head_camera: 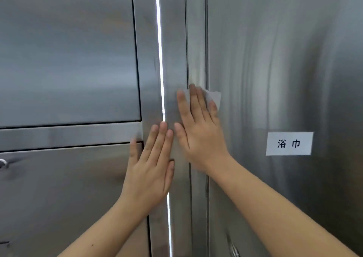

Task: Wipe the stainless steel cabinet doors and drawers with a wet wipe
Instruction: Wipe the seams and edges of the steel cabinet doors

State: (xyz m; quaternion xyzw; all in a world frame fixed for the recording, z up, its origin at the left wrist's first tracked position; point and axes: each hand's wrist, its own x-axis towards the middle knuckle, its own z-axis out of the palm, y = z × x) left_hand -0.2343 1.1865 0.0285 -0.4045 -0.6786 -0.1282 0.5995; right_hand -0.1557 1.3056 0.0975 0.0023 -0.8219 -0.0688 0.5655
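Head view: nearest the camera, the left hand [149, 164] lies flat and empty on the steel frame at lower centre, fingers straight, apparently bracing. Just above it at centre frame, the right hand [198, 127] presses the wet wipe [215, 97] against the vertical stile [176, 50] beside the labelled cabinet door [275, 60], palm spread, not clenched. The wipe looks thin, limp and light, best controlled by flat-palm pressure; the stile's long axis runs vertically.
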